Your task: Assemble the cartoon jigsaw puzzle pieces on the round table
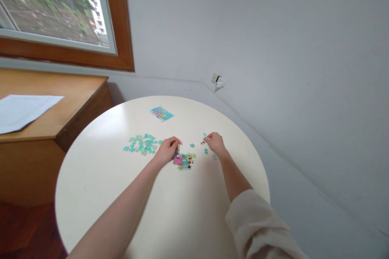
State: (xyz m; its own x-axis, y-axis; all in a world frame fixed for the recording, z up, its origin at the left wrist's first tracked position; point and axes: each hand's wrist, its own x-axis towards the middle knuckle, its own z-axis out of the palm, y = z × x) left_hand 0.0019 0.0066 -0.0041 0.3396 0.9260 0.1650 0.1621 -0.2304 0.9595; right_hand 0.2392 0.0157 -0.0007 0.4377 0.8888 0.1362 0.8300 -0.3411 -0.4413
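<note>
A partly joined jigsaw puzzle (184, 161) with pink and yellow cartoon figures lies near the middle of the round table. My left hand (166, 150) rests at its upper left edge, fingers curled together; whatever may be between them is hidden. To the right, my right hand (215, 143) is closed in a pinch at a small puzzle piece (202, 143) with dark and reddish marks. Around that hand lie a few loose teal pieces, among them one puzzle piece (192, 145) between my hands and another teal piece (206, 151) just below the right fingertips.
A spread of loose teal pieces (141, 144) lies left of my left hand. Farther back is a picture card (162, 114) with the same cartoon figures. The white round table (100, 194) stands by a wooden cabinet (82, 105) bearing white paper (27, 109), and a wall socket (218, 80).
</note>
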